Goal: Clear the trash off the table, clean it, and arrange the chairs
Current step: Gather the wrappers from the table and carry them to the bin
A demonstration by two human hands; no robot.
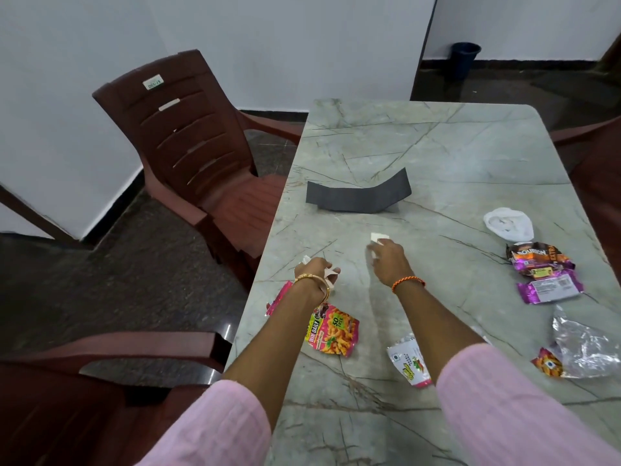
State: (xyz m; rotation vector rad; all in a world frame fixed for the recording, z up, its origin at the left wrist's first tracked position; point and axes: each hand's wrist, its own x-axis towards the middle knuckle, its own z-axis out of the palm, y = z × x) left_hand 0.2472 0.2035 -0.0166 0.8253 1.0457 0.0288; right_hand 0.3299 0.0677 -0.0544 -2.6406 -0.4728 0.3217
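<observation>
My left hand grips crumpled white paper scraps just above the marble table. To its right, my right hand pinches a small white paper piece lying on the tabletop. A pink snack wrapper lies under my left forearm. A white and pink packet lies beside my right forearm. On the right side are a white plastic bag, purple biscuit wrappers and a silver foil packet. A dark grey bent card stands mid-table.
A brown plastic chair stands at the table's left side, angled away. Another brown chair is at the near left, and a third chair's arm shows at the right edge. A dark bin stands by the far wall.
</observation>
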